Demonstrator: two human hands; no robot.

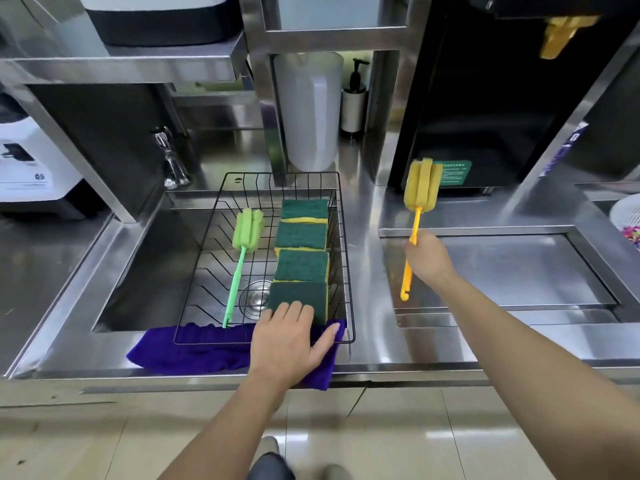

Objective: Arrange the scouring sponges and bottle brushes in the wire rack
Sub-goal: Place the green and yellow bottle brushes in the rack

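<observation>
Left hand (289,336) flat, unclenched on nearest scouring sponge (298,299); right hand (427,258) grasping yellow foam-headed bottle brush (417,216)

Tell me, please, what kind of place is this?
Probably a commercial kitchen or drinks-shop wash station: a stainless steel counter with a sunken sink, steel shelving above, and a large plastic jug beside a pump bottle.

Bare forearms, no sleeves; grey shoes (268,445).

Left hand (289,341) flat, fingers spread, right hand (427,258) fisted, raised
</observation>
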